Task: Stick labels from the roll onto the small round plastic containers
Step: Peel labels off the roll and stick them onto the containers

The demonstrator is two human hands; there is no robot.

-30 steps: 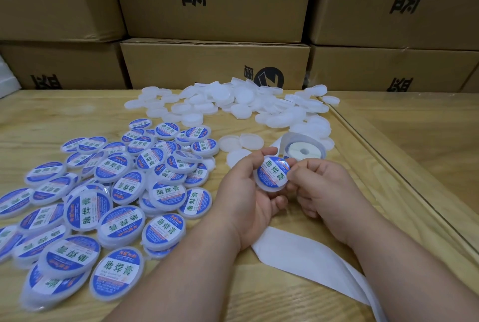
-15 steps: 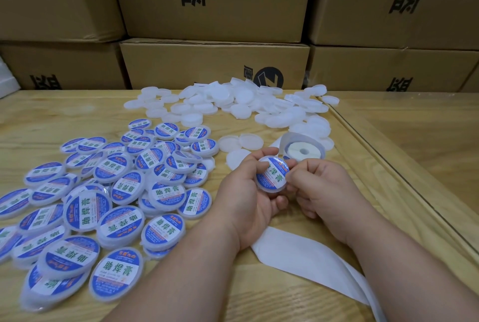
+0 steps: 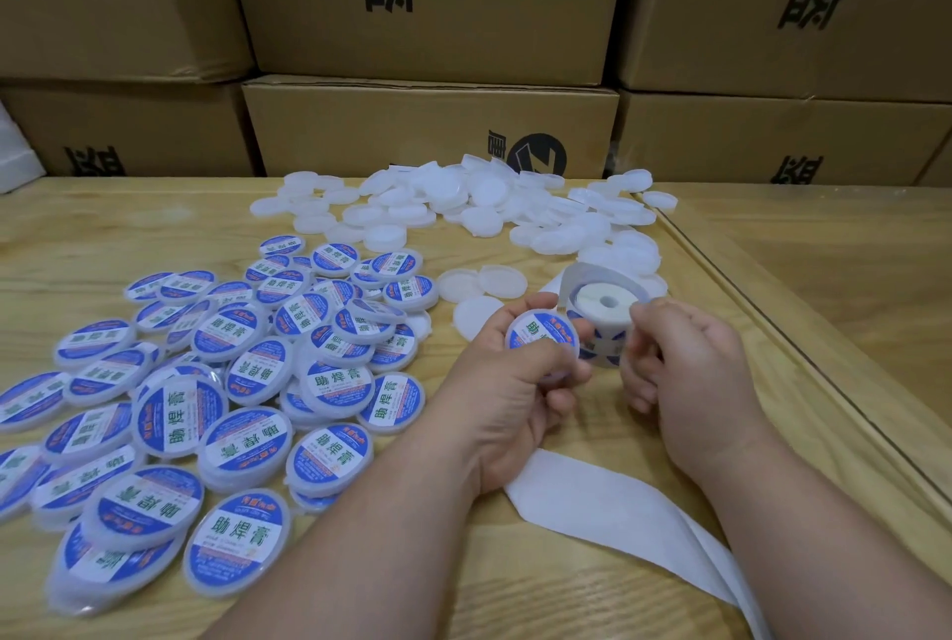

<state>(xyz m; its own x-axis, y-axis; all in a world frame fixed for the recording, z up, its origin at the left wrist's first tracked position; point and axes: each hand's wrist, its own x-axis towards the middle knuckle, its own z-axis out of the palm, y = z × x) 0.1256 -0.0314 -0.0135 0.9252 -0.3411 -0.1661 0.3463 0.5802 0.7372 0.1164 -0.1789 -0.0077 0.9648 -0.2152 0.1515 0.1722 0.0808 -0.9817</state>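
Since a second ago the right hand has let go of the labelled container and shifted toward 1 o'clock to the label roll, while the left hand has kept the container and tipped it more face-up. Left fingers are curled tight on the container, thumb across its near edge and fingertips behind its far rim, so the blue-and-white label faces the camera. Right fingers are bent and close together at the roll's near side, touching the loose end of its strip; motion blur hides whether they pinch a label, so I cannot tell. The roll stands upright on the worktop just beyond the container, at 1 o'clock from it, its white core showing. A white backing strip trails from under the left wrist toward 5 o'clock and off the near edge. At 9 o'clock from the hands lies a dense spread of labelled containers, several overlapping; at 12 o'clock, a heap of unlabelled white containers reaches the cardboard boxes stacked along the far edge. At 3 o'clock a raised wooden rail runs diagonally close to the right hand, leaving little room there; bare worktop lies open near the forearms at 6 o'clock.
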